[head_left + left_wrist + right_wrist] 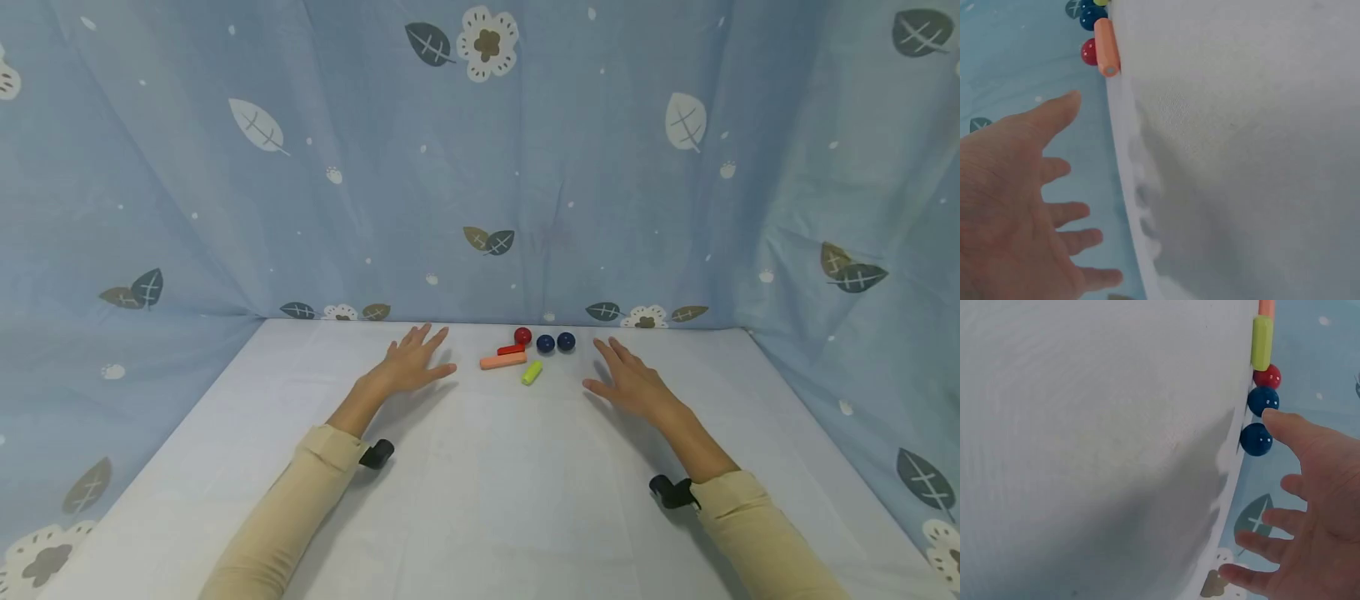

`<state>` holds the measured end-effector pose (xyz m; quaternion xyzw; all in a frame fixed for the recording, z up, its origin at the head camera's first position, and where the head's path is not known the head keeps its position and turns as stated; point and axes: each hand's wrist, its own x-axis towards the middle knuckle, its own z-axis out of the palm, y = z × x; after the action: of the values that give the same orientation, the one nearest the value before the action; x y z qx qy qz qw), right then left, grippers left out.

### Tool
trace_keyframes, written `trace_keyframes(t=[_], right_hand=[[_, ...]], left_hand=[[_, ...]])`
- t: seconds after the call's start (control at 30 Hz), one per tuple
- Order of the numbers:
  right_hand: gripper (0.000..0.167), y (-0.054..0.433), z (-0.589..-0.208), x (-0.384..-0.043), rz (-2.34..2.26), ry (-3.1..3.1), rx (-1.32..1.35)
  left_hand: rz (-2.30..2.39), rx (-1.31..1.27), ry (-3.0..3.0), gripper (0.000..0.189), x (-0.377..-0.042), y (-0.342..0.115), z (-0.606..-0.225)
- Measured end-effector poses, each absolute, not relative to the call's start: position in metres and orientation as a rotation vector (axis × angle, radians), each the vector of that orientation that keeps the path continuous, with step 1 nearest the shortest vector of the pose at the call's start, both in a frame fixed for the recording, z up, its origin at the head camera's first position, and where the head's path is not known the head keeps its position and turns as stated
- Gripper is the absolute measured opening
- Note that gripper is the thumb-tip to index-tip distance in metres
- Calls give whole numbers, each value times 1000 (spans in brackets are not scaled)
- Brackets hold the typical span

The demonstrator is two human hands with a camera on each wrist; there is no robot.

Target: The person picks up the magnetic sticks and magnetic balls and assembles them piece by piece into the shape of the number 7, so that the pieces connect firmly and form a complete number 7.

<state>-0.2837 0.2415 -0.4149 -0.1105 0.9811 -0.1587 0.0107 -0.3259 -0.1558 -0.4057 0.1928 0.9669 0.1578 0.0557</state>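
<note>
Near the table's back edge lies a small cluster: a red ball (522, 336), two dark blue balls (545, 343), a thin red stick (511, 350), a longer orange stick (503, 361) and a short yellow-green stick (532, 372). To the left of them my left hand (411, 364) hovers with spread fingers, holding nothing; the orange stick is nearest to it. My right hand (628, 385) is spread on the other side, also holding nothing, nearest to the right blue ball (566, 341). In the right wrist view its thumb overlaps a blue ball (1263, 401), apparently without contact.
A white cloth covers the table (517, 500). Behind it and along both sides hangs a blue curtain (375, 192) with leaf and flower prints. Each wrist carries a black camera mount (377, 454) that juts inward over the table.
</note>
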Motion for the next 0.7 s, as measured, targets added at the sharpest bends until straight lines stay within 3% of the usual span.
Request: trace_keyframes(t=[0.47, 0.7], right_hand=[[70, 234, -411, -286, -559, 3089, -319], [51, 231, -411, -286, -563, 3117, -375]], left_hand=[[749, 750, 2867, 68, -354, -147, -411], [881, 777, 2826, 61, -366, -139, -411]])
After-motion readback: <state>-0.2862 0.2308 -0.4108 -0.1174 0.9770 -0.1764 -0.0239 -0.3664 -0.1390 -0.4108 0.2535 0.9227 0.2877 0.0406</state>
